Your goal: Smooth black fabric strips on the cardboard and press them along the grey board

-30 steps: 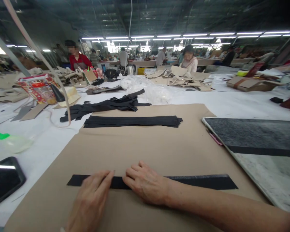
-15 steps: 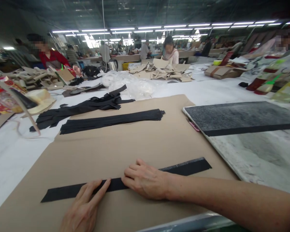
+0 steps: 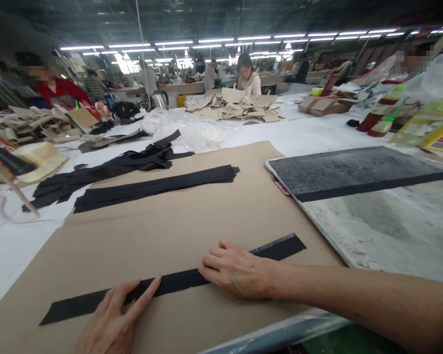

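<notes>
A long black fabric strip (image 3: 180, 280) lies slantwise on the brown sheet in front of me. Its right part has a narrow greyish band along the far edge, and that edge looks folded over nearer my right hand. My left hand (image 3: 112, 314) rests on the strip with its index and middle fingers stretched out and apart. Further right, my right hand (image 3: 234, 268) has curled fingers closed at the strip's far edge; its fingertips are partly hidden.
Beyond the strip, a stack of black strips (image 3: 158, 184) and a loose heap of them (image 3: 107, 164) lie on the brown sheet (image 3: 214, 211). At right is a pale board (image 3: 398, 216) bearing a grey-coated black piece (image 3: 354, 169). Bottles (image 3: 384, 110) stand behind; co-workers are further back.
My right hand has slid rightward along the strip, away from my left hand. My left hand stays on the strip. The head view has turned slightly right.
</notes>
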Motion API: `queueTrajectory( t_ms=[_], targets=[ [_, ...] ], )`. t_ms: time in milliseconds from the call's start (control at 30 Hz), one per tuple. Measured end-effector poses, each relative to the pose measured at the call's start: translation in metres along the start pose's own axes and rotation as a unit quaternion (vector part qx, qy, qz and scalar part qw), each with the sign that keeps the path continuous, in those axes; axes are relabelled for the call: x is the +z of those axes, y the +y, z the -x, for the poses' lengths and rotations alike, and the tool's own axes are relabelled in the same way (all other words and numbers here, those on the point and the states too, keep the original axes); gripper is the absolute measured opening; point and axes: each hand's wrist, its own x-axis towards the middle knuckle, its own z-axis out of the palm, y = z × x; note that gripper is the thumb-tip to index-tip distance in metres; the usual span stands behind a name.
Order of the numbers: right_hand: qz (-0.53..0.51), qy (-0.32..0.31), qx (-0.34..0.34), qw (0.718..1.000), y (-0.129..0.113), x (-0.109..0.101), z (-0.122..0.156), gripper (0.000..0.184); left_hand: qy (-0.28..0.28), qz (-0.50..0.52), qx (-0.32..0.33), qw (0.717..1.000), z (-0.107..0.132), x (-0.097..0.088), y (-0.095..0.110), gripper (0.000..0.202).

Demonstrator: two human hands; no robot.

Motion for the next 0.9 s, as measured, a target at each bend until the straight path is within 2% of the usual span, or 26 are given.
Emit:
queueTrajectory(
  t_ms=[100, 167, 300, 400, 533, 700, 900],
  targets=[
    [0.005, 0.007, 0.002, 1.000, 0.000, 0.000, 0.003, 0.014, 0.050, -0.002, -0.041, 0.998, -0.006, -0.007, 0.006, 0.068],
    [0.007, 0.013, 0.002, 1.000, -0.001, 0.002, 0.001, 0.014, 0.086, 0.016, -0.070, 0.994, -0.016, -0.013, 0.018, 0.065],
    [0.011, 0.030, 0.006, 0.999, -0.005, 0.009, -0.010, 0.014, 0.106, 0.116, -0.016, 0.987, -0.043, -0.015, 0.052, 0.056],
    [0.013, 0.043, 0.002, 0.999, -0.005, 0.014, -0.014, 0.015, 0.117, 0.127, 0.008, 0.985, -0.055, -0.008, 0.067, 0.050],
    [0.014, 0.036, -0.014, 0.999, 0.001, 0.012, -0.005, 0.017, 0.103, 0.110, 0.039, 0.988, -0.057, -0.007, 0.067, 0.050],
    [0.019, 0.020, -0.018, 0.999, 0.012, 0.005, 0.019, 0.017, 0.084, 0.083, 0.064, 0.991, -0.057, -0.009, 0.063, 0.059],
    [0.026, 0.011, -0.011, 1.000, 0.018, -0.002, 0.042, 0.018, 0.050, 0.051, 0.081, 0.994, -0.055, -0.001, 0.060, 0.074]
  ],
)
